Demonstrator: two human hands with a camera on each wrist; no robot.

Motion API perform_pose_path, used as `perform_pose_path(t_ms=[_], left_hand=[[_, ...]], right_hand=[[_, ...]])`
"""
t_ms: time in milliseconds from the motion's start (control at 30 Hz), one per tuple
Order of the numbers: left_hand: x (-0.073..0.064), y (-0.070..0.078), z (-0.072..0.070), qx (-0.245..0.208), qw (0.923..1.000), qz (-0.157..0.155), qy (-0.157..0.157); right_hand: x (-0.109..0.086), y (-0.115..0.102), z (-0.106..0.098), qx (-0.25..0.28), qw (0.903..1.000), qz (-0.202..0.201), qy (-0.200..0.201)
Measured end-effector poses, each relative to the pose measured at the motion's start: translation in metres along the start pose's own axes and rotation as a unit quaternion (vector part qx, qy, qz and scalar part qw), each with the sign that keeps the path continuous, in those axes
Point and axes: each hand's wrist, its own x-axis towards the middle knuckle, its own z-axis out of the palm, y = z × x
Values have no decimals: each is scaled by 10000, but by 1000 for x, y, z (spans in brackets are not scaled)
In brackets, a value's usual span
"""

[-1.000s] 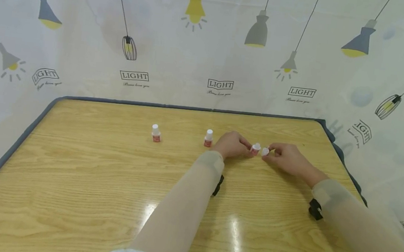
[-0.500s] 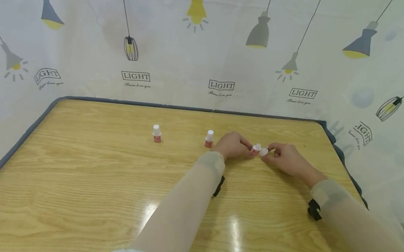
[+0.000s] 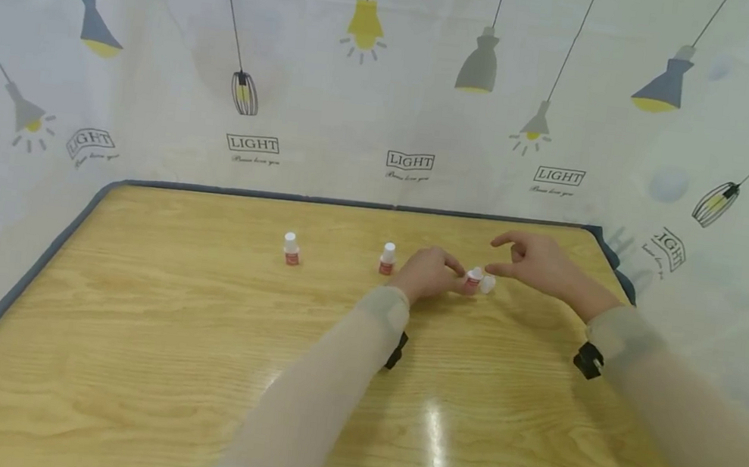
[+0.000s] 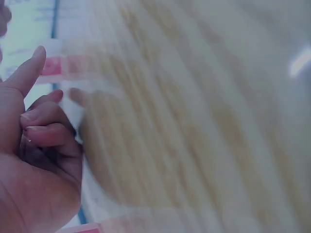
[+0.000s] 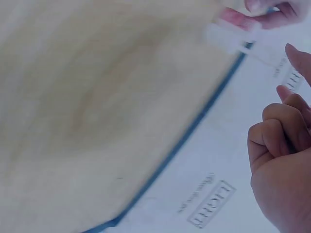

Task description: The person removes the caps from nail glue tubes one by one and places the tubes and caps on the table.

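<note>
My left hand pinches a small white bottle with a red label, which stands on the table with its white cap off. In the left wrist view, the thumb overlaps that bottle, and the other fingers are bent. Just right of the bottle, the loose white cap lies on the tabletop. My right hand is raised above and right of the cap, thumb and forefinger spread with nothing between them. Its other fingers fold toward the palm in the right wrist view, near the blurred bottle.
Two more capped bottles of the same kind stand in line to the left, one beside my left hand and another farther off. A dark edge borders the wooden table. Behind it hangs a white sheet printed with lamps.
My right hand has let go of the cap, leaving it beside the bottle, and has moved up and away. My left hand stays at the bottle.
</note>
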Motion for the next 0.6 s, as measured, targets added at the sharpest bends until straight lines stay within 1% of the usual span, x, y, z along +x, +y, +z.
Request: perform_pose_path(t_ms=[33, 133, 167, 267, 367, 433, 500, 600], left_hand=[[-4, 1, -1, 25, 10000, 64, -56], [-22, 7, -9, 129, 9994, 216, -221], [-27, 8, -12, 194, 9993, 216, -237], [-40, 11, -23, 470, 9986, 93, -204], [-43, 6, -29, 660, 9976, -24, -194], [-43, 3, -30, 625, 9978, -38, -237], [-42, -1, -28, 520, 9983, -95, -236], [-40, -5, -22, 458, 9987, -123, -167]], right_hand=[[2, -5, -3, -7, 10000, -36, 12], [9, -21, -9, -60, 9999, -106, 119], [12, -27, -10, -59, 9998, -111, 148], [20, -42, -10, -15, 9997, -150, 190], [25, -54, -9, 77, 9998, -148, 124], [28, -59, -7, 115, 9998, -146, 102], [32, -62, -4, 149, 9997, -154, 115], [36, -66, 0, 247, 9994, -193, 134]])
